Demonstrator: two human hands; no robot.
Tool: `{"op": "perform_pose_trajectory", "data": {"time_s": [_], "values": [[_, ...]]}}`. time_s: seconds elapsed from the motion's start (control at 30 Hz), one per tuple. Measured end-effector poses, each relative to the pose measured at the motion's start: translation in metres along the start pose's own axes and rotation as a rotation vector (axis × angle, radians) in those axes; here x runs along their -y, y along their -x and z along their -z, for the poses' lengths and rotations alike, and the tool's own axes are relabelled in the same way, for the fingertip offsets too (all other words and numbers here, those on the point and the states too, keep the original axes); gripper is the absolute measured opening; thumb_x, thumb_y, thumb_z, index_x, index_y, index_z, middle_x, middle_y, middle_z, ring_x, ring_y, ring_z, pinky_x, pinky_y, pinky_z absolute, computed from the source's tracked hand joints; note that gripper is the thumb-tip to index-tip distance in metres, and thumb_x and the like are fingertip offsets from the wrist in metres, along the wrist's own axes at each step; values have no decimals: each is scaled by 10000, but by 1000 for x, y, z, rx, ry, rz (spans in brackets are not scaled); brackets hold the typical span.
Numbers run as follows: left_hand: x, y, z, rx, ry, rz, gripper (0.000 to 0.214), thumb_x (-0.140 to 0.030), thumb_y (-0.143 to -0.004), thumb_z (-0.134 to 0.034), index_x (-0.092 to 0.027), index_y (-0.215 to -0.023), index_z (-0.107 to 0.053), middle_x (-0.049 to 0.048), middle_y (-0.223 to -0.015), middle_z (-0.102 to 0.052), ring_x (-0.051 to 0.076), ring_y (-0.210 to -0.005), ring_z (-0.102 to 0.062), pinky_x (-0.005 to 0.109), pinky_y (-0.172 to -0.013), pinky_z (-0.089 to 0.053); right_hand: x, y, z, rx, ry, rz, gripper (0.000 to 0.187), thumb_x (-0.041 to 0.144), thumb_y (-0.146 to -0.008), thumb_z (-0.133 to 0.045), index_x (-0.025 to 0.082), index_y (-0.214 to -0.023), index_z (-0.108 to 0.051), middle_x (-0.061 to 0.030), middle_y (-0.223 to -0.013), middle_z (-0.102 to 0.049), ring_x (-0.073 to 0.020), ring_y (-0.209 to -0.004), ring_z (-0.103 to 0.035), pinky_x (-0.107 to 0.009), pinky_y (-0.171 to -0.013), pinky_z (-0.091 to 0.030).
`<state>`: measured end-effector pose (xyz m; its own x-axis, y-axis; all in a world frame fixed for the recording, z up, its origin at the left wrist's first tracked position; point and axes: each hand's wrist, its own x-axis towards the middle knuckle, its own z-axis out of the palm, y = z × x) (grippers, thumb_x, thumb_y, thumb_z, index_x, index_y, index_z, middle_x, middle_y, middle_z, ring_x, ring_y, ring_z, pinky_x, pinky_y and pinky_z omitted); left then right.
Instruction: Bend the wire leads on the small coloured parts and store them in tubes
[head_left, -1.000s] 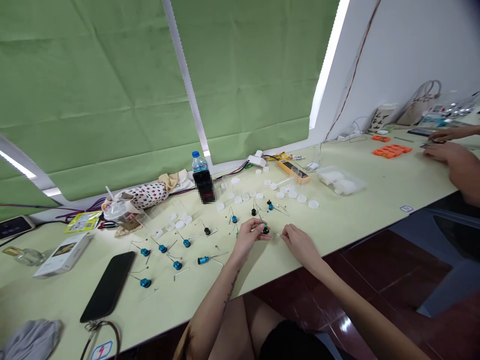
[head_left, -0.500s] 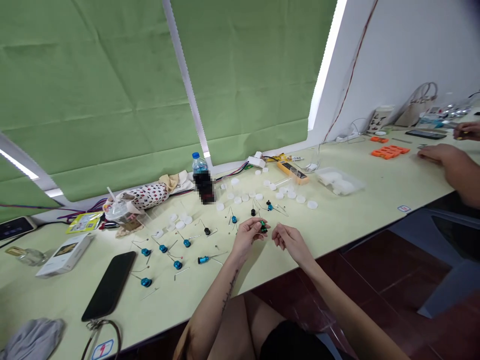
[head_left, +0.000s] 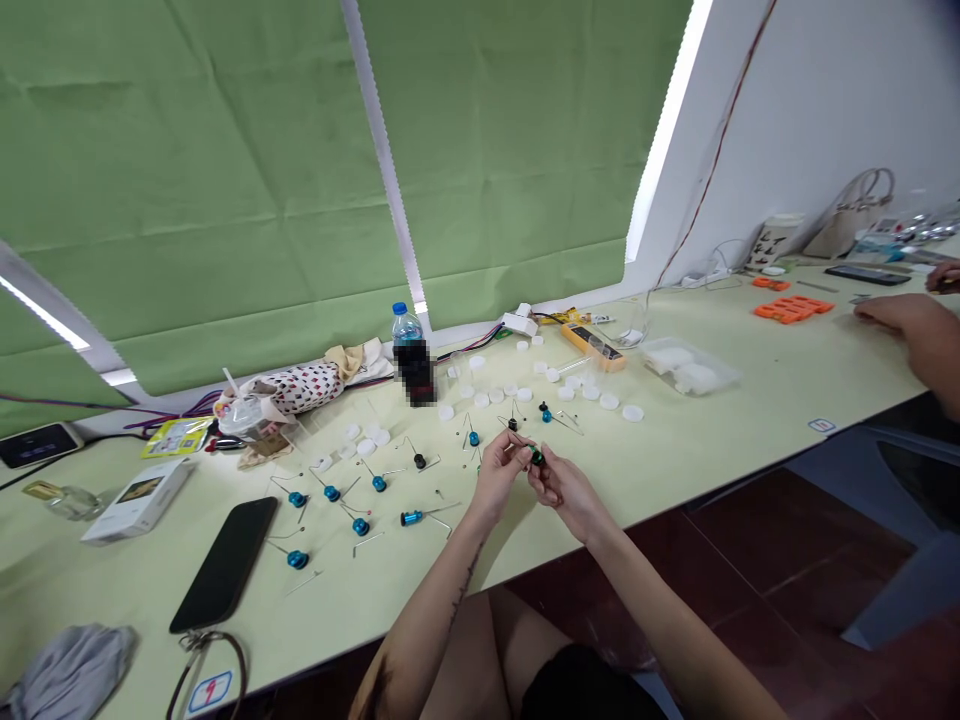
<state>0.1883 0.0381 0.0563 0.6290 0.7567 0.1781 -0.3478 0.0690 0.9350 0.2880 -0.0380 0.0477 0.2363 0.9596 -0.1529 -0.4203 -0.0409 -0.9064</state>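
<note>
Both my hands meet over the table in the middle of the view. Between their fingertips is a small green-and-black round metal piece [head_left: 537, 456]. My left hand [head_left: 499, 475] pinches it from the left, and my right hand [head_left: 568, 492] closes on it from the right. Fingers cover much of the piece. Just beyond the hands stand a small black piece [head_left: 513, 425] and a blue piece [head_left: 473, 438] with thin bent wires. Several more blue pieces [head_left: 361, 526] lie to the left, some beside thin L-shaped metal keys [head_left: 366, 543].
White round caps [head_left: 610, 401] lie behind my hands, near a yellow-orange device [head_left: 592, 347] and a clear tray [head_left: 690, 368]. At left are a black phone [head_left: 225, 565] and a white box [head_left: 137, 502]. Another person's hand [head_left: 892, 320] rests far right by orange parts [head_left: 793, 308].
My right hand has moved left to the green-and-black piece and now grips it alongside my left hand. The whole view has shifted slightly.
</note>
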Motion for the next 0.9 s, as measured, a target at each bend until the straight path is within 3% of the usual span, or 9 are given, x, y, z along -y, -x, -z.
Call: {"op": "perform_pose_trajectory", "data": {"time_s": [0.13, 0.2, 0.3, 0.4, 0.47, 0.57, 0.77, 0.9], "values": [[0, 0, -1, -62, 52, 13, 256, -365, -720, -685, -161, -740, -532, -2, -749, -546, 82, -598, -471, 220, -587, -403, -5, 1, -3, -82, 100, 234, 360, 548, -764, -597, 204, -805, -499, 30, -664, -472, -91, -544, -405, -233, -510, -323], [-1, 1, -1, -51, 100, 34, 257, -374, -726, -676, -167, -741, -525, -11, -726, -526, 86, -577, -472, 225, -554, -404, -7, 1, -3, -125, 136, 325, 383, 498, -711, -680, 236, -906, -481, 24, -778, -521, -108, -634, -482, -249, -600, -392], [-1, 2, -2, -38, 121, 31, 238, -359, -729, -676, -167, -761, -539, -8, -769, -530, 76, -565, -474, 228, -550, -407, -8, 1, 0, -100, 116, 249, 421, 575, -731, -616, 239, -949, -485, -1, -850, -564, -114, -615, -519, -260, -568, -401], [-1, 2, -2, -35, 87, -6, 216, -331, -726, -684, -158, -772, -564, 9, -864, -540, 56, -573, -462, 221, -573, -404, -4, 0, 4, -19, 101, 124, 482, 662, -805, -427, 192, -801, -530, 7, -628, -533, -89, -459, -426, -238, -451, -302], [-1, 2, -1, -36, 68, -24, 205, -330, -733, -677, -157, -775, -574, 16, -884, -539, 58, -585, -467, 224, -580, -405, -2, 1, 6, 0, 80, 152, 417, 608, -783, -531, 191, -783, -536, 14, -611, -533, -84, -475, -422, -230, -461, -301], [-1, 2, -1, -59, 57, -39, 200, -333, -735, -674, -160, -765, -579, 16, -879, -539, 68, -602, -478, 228, -588, -407, 0, 2, 9, -11, 18, 213, 373, 505, -697, -695, 211, -872, -545, -3, -758, -591, -104, -616, -505, -236, -564, -379], [-2, 2, -2, -48, 31, -38, 194, -318, -718, -693, -155, -773, -603, 24, -889, -551, 62, -599, -458, 215, -577, -386, 0, 5, 10, 17, 85, 27, 522, 665, -792, -446, 161, -723, -560, -5, -564, -518, -82, -430, -395, -230, -420, -253], [-2, 1, -1, -94, 16, -34, 208, -341, -721, -687, -160, -754, -590, 14, -805, -559, 71, -585, -444, 216, -570, -383, 4, 7, 7, -14, 83, 200, 377, 497, -697, -691, 236, -920, -537, 1, -841, -571, -92, -589, -485, -222, -514, -371]]}}
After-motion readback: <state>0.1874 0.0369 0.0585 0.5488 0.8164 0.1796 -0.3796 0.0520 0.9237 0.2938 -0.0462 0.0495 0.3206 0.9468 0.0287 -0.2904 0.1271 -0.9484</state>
